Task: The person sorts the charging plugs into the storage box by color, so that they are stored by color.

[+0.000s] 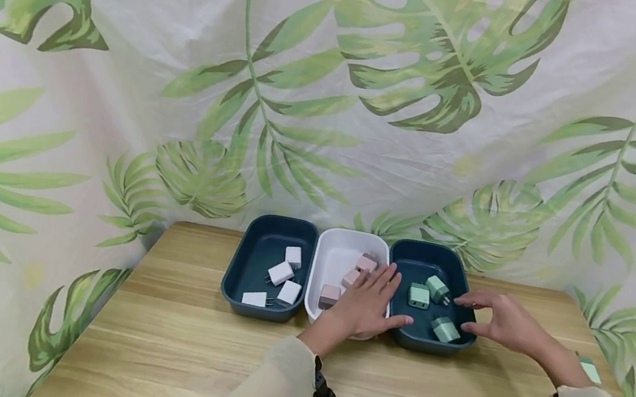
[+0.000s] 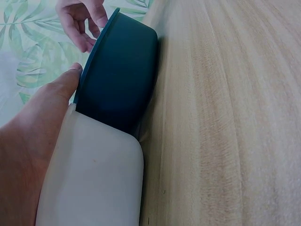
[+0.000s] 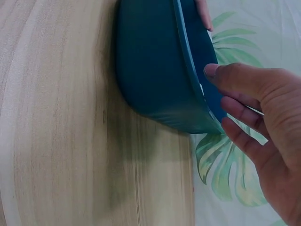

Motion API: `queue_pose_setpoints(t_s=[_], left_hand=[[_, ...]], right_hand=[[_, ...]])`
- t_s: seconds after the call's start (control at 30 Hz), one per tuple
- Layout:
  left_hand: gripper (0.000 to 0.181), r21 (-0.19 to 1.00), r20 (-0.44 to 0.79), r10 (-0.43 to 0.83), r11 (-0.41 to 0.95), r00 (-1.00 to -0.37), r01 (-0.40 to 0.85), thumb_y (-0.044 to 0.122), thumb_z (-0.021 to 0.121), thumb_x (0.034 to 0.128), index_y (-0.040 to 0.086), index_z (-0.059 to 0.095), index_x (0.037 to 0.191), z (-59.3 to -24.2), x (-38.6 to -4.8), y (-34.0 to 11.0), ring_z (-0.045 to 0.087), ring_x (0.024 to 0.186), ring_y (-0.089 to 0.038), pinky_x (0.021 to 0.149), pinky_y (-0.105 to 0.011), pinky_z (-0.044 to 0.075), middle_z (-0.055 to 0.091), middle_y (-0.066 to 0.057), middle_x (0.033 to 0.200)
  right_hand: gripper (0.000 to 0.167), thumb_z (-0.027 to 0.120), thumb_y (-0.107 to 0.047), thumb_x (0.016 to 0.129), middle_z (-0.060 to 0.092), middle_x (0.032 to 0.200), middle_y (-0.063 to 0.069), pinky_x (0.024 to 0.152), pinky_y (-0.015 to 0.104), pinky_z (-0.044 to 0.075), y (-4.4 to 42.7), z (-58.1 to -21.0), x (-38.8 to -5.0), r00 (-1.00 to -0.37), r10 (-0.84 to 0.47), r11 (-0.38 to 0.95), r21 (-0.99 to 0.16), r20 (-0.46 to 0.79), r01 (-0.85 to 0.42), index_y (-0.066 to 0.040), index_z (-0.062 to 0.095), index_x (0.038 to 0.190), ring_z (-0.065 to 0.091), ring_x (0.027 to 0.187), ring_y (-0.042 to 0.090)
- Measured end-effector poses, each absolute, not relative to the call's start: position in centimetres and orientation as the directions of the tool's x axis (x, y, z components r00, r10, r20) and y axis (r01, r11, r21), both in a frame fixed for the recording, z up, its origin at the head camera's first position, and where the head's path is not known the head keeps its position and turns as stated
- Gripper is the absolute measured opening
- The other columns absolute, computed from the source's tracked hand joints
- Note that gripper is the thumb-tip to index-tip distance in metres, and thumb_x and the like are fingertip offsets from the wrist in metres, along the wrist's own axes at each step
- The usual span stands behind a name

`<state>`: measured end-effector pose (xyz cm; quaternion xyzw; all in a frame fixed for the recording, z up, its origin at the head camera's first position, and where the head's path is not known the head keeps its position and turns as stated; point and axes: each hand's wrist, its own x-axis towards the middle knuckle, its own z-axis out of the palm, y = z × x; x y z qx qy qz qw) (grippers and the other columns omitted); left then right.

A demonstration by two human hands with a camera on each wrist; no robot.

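My left hand [image 1: 362, 303] lies with straight, spread fingers over the white bin [image 1: 323, 244], its thumb reaching past the edge of the right dark blue bin [image 1: 422, 250]. Pink charger plugs [image 1: 330, 296] sit in the white bin, partly hidden by that hand. At the right bin's right rim is my right hand [image 1: 505, 320], thumb and fingers apart and loosely bent, with nothing between them in the right wrist view. Green charger plugs [image 1: 418, 296] lie inside the right bin, one [image 1: 445, 330] close to the right thumb.
A left dark blue bin [image 1: 276, 223] holds several white charger plugs [image 1: 280, 273]. The bins stand side by side at the back of the wooden table [image 1: 170, 342], before a leaf-print cloth [image 1: 284, 172]. Another green piece [image 1: 589, 370] lies by the right wrist, partly hidden.
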<state>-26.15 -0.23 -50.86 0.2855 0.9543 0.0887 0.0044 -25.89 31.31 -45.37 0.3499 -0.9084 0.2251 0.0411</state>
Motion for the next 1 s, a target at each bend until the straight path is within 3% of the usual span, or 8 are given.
queue_pose_setpoints(t_s=[0.7,1.0], left_hand=[[0.094,0.188,0.049,0.561,0.807,-0.826,0.559,0.076,0.033,0.1039,0.012,0.017,0.171,-51.0,-26.1,-0.2,0.007,0.165,-0.022,0.133,-0.048,0.011,0.007,-0.006,0.179],[0.095,0.180,0.042,0.555,0.814,-0.831,0.552,0.077,0.032,0.1037,0.012,0.017,0.171,-50.8,-26.2,-0.3,0.005,0.165,-0.021,0.133,-0.047,0.010,0.007,-0.006,0.179]], right_hand=[[0.043,0.094,-0.012,0.078,0.079,0.115,0.011,0.079,0.039,0.063,33.4,-45.6,-25.5,-0.725,-0.587,0.651,-0.322,0.360,-0.687,-0.003,0.079,0.117,0.074,0.099,0.028],[0.045,0.096,-0.009,0.074,0.079,0.112,0.009,0.076,0.031,0.061,34.8,-45.7,-25.5,-0.706,-0.574,0.656,-0.282,0.416,-0.700,-0.004,0.079,0.116,0.074,0.097,0.021]])
